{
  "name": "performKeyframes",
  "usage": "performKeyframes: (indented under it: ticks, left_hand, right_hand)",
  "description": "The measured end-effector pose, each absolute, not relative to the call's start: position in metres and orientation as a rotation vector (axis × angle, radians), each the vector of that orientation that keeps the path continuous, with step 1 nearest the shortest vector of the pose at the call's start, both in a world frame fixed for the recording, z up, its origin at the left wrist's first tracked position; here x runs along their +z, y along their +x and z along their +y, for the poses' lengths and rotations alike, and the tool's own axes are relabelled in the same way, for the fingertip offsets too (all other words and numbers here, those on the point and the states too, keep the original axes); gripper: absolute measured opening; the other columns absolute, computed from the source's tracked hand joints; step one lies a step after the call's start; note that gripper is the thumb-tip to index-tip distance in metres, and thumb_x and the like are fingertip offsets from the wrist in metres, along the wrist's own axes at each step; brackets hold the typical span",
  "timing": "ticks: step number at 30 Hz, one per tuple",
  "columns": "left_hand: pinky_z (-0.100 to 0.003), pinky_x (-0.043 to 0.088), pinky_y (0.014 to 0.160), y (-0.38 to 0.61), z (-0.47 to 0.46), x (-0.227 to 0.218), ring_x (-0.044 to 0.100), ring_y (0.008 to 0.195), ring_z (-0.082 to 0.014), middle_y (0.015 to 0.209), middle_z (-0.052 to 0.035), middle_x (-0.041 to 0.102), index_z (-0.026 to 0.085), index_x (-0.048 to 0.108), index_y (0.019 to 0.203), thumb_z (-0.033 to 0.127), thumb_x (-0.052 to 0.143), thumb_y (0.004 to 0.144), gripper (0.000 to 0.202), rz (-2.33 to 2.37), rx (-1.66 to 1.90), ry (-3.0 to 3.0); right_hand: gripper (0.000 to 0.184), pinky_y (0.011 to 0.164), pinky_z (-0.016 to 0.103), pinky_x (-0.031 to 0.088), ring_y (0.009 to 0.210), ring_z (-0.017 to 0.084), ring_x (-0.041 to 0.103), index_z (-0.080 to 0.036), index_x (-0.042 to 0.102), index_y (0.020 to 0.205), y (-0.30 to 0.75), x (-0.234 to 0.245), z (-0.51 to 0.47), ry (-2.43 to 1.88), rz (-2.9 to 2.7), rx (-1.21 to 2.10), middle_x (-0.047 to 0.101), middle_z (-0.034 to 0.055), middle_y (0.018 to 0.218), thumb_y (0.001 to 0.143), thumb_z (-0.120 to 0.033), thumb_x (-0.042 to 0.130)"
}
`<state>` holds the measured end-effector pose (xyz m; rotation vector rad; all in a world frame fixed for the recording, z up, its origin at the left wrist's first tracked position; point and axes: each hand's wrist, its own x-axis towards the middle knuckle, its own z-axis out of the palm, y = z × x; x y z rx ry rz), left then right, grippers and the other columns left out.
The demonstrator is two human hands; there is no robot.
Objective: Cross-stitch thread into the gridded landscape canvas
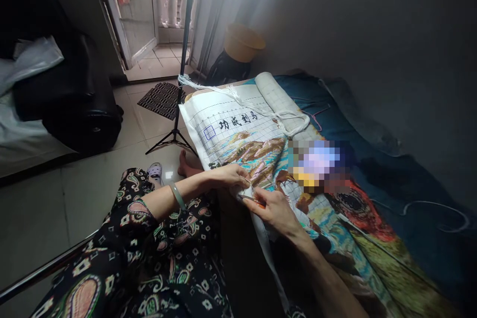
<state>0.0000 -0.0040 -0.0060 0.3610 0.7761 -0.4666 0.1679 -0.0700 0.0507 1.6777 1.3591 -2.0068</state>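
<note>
A large cross-stitch cloth [238, 129], gridded white with a row of dark characters and a partly stitched colourful picture, lies spread over a bed [391, 179] with a dark blue cover, its near edge hanging toward the person's lap. The left hand [227, 176], a pale green bangle [178, 195] on its wrist, has its grip closed, pinching the cloth's near edge. Just beside it, the right hand [276, 211] rests on the cloth, its grip closed around a small orange-handled tool [254, 201] whose metal tip points at the left fingers. A skein of white thread [290, 120] lies across the cloth's far part. On the tiled floor stand a black tripod [175, 134] and a slipper [155, 171].
</note>
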Motion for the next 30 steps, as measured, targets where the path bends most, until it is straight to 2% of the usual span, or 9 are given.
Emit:
performKeyframes:
  ticks: [8,14,22,30]
  left_hand:
    - [-0.022,0.029,0.053,-0.003,-0.001,-0.002,0.037,0.055,-0.0082,0.056,0.0041,0.044,0.013,0.053,0.062,0.021,0.057,0.072,0.014,0.742,-0.427,0.432]
    - [-0.021,0.03,0.052,-0.004,-0.004,-0.004,0.038,0.054,-0.0081,0.057,0.004,0.045,0.012,0.054,0.065,0.025,0.057,0.073,0.015,0.735,-0.413,0.412]
    - [-0.02,0.032,0.051,-0.002,-0.007,-0.005,0.04,0.054,-0.0077,0.057,0.0033,0.046,0.013,0.053,0.064,0.023,0.056,0.072,0.013,0.763,-0.441,0.399]
    - [-0.022,0.026,0.052,0.0,0.0,0.003,0.033,0.053,-0.0076,0.054,0.0046,0.038,0.013,0.048,0.058,0.017,0.055,0.073,0.018,0.802,-0.469,0.486]
  right_hand:
    - [0.039,0.048,0.023,0.03,0.049,0.011,0.039,-0.021,0.042,0.06,0.18,0.061,-0.072,1.707,1.243,-2.099,0.044,-0.0025,0.051,0.079,-0.053,0.055]
    - [0.036,0.048,0.024,0.029,0.048,0.012,0.041,-0.021,0.042,0.06,0.171,0.06,-0.069,1.712,1.336,-1.976,0.044,-0.0025,0.049,0.076,-0.049,0.058]
    - [0.036,0.048,0.024,0.026,0.045,0.012,0.039,-0.021,0.039,0.057,0.162,0.054,-0.059,1.636,1.349,-1.976,0.044,-0.0023,0.047,0.075,-0.046,0.057]
    - [0.038,0.048,0.024,0.026,0.046,0.011,0.038,-0.02,0.043,0.055,0.161,0.062,-0.062,1.616,1.332,-2.134,0.044,-0.0016,0.048,0.08,-0.046,0.052]
